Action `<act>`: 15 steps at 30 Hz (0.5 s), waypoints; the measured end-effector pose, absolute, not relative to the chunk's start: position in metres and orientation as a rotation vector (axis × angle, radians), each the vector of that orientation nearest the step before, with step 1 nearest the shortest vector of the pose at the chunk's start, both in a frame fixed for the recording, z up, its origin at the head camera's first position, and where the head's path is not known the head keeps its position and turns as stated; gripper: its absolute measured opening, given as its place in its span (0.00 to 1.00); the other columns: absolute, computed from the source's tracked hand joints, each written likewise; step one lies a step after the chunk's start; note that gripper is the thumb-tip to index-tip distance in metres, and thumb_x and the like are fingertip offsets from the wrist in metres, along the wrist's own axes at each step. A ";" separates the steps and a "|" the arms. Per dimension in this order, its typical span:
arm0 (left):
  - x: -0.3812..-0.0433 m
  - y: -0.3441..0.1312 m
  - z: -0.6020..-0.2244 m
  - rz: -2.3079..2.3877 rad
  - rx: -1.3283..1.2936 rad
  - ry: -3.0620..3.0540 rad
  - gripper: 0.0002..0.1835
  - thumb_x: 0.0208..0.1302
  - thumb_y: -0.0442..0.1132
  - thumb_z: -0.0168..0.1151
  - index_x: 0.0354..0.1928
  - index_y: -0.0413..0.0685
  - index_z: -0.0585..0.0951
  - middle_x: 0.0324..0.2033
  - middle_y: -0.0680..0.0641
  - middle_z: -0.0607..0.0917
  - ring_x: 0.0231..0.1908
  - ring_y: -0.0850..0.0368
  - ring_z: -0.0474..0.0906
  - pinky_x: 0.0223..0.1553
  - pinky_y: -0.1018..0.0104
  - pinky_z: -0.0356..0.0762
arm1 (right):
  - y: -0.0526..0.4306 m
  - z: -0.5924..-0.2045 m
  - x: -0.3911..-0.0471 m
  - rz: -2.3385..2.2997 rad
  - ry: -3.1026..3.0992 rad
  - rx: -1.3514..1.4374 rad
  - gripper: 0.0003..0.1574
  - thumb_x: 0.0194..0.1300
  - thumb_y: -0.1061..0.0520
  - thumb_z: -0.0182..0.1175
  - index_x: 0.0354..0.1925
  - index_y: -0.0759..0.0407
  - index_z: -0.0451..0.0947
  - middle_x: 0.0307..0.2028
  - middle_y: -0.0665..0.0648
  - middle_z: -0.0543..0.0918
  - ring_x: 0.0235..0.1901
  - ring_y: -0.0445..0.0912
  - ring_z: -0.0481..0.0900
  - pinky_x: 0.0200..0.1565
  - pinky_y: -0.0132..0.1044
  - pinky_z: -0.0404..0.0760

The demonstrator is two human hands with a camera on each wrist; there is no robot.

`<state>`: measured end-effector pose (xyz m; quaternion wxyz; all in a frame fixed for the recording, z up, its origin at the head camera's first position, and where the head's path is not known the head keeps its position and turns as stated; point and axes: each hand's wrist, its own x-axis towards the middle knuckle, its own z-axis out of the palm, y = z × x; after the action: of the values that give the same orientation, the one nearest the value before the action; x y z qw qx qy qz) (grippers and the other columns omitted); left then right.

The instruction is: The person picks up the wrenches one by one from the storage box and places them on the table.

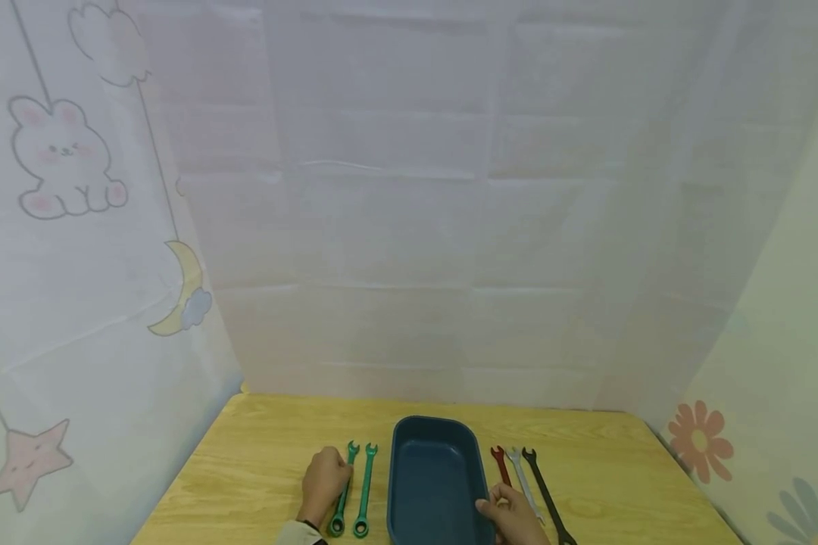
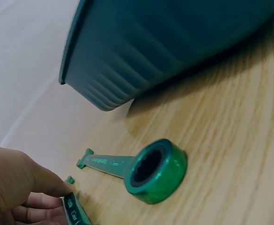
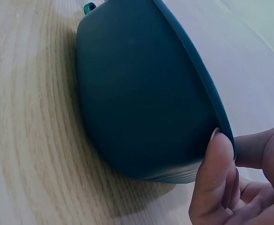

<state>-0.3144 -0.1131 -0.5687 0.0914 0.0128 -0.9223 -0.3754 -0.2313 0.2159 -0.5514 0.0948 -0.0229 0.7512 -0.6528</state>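
My left hand pinches the outer of two green combination wrenches between thumb and fingers. Beside it on the table lies the second green wrench; its ring end is large in the left wrist view. A dark blue rectangular bin stands right of these wrenches, with nothing inside the part that shows. Its right rim is gripped by my right hand, thumb on one side and fingers on the other. In the right wrist view the bin wall fills the middle.
Right of the bin lie a red wrench, a silver wrench and a black wrench, partly behind my right hand. The wooden table ends against a pale cloth backdrop, with printed cloth at both sides.
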 end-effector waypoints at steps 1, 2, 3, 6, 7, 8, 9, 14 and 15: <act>-0.314 -0.113 -0.569 -1.098 0.060 -2.754 0.23 0.51 0.33 0.58 0.04 0.53 0.61 0.03 0.60 0.57 0.05 0.66 0.54 0.07 0.75 0.50 | 0.216 -0.552 -0.231 -1.936 2.227 -0.075 0.17 0.60 0.48 0.57 0.26 0.55 0.61 0.10 0.45 0.56 0.09 0.38 0.54 0.16 0.32 0.61; -0.314 -0.113 -0.569 -1.082 0.075 -2.767 0.23 0.52 0.34 0.58 0.04 0.53 0.62 0.03 0.60 0.58 0.05 0.66 0.54 0.07 0.75 0.51 | 0.216 -0.552 -0.231 -1.937 2.227 -0.082 0.17 0.60 0.48 0.56 0.26 0.55 0.62 0.10 0.45 0.56 0.09 0.38 0.54 0.16 0.32 0.61; -0.313 -0.112 -0.569 -1.070 0.087 -2.779 0.23 0.52 0.35 0.59 0.05 0.52 0.63 0.03 0.60 0.58 0.05 0.66 0.55 0.07 0.75 0.51 | 0.216 -0.553 -0.231 -1.936 2.230 -0.089 0.17 0.60 0.49 0.56 0.26 0.56 0.62 0.10 0.45 0.56 0.09 0.38 0.54 0.16 0.32 0.61; -0.313 -0.112 -0.569 -1.054 0.104 -2.792 0.23 0.52 0.36 0.60 0.04 0.51 0.64 0.01 0.60 0.60 0.03 0.67 0.57 0.06 0.75 0.52 | 0.216 -0.553 -0.232 -1.939 2.231 -0.108 0.16 0.60 0.50 0.56 0.28 0.57 0.62 0.09 0.45 0.56 0.08 0.38 0.53 0.16 0.32 0.61; -0.313 -0.112 -0.569 -1.052 0.100 -2.791 0.23 0.52 0.36 0.60 0.04 0.51 0.64 0.01 0.60 0.60 0.03 0.67 0.57 0.07 0.75 0.52 | 0.215 -0.553 -0.232 -1.939 2.233 -0.107 0.16 0.60 0.50 0.56 0.28 0.58 0.62 0.09 0.45 0.55 0.08 0.38 0.52 0.15 0.32 0.61; -0.313 -0.112 -0.568 -1.052 0.101 -2.790 0.23 0.52 0.36 0.60 0.04 0.51 0.64 0.01 0.61 0.60 0.03 0.68 0.56 0.06 0.75 0.52 | 0.215 -0.552 -0.232 -1.939 2.233 -0.112 0.16 0.60 0.50 0.56 0.29 0.58 0.63 0.09 0.45 0.56 0.08 0.38 0.53 0.16 0.32 0.61; -0.313 -0.111 -0.568 -1.054 0.095 -2.786 0.23 0.52 0.36 0.60 0.04 0.51 0.64 0.01 0.61 0.60 0.03 0.68 0.56 0.06 0.75 0.52 | 0.214 -0.552 -0.233 -1.943 2.233 -0.112 0.16 0.60 0.50 0.57 0.29 0.58 0.63 0.09 0.45 0.56 0.08 0.37 0.53 0.16 0.32 0.62; -0.312 -0.112 -0.570 -1.096 0.067 -2.769 0.23 0.53 0.36 0.59 0.04 0.52 0.64 0.01 0.60 0.61 0.03 0.68 0.56 0.06 0.75 0.53 | 0.213 -0.551 -0.231 -1.952 2.224 -0.068 0.17 0.58 0.48 0.58 0.27 0.56 0.63 0.10 0.45 0.57 0.09 0.38 0.55 0.16 0.32 0.62; -0.312 -0.113 -0.571 -1.110 0.062 -2.762 0.23 0.53 0.37 0.59 0.04 0.52 0.64 0.01 0.60 0.61 0.03 0.68 0.57 0.06 0.75 0.53 | 0.213 -0.551 -0.231 -1.950 2.228 -0.050 0.17 0.58 0.48 0.58 0.27 0.56 0.63 0.11 0.45 0.57 0.10 0.38 0.55 0.17 0.32 0.63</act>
<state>-0.3119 -0.1127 -0.5711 0.0821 0.0208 -0.9246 -0.3714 -0.2306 0.2126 -0.5508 0.0899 -0.0170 0.7494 -0.6558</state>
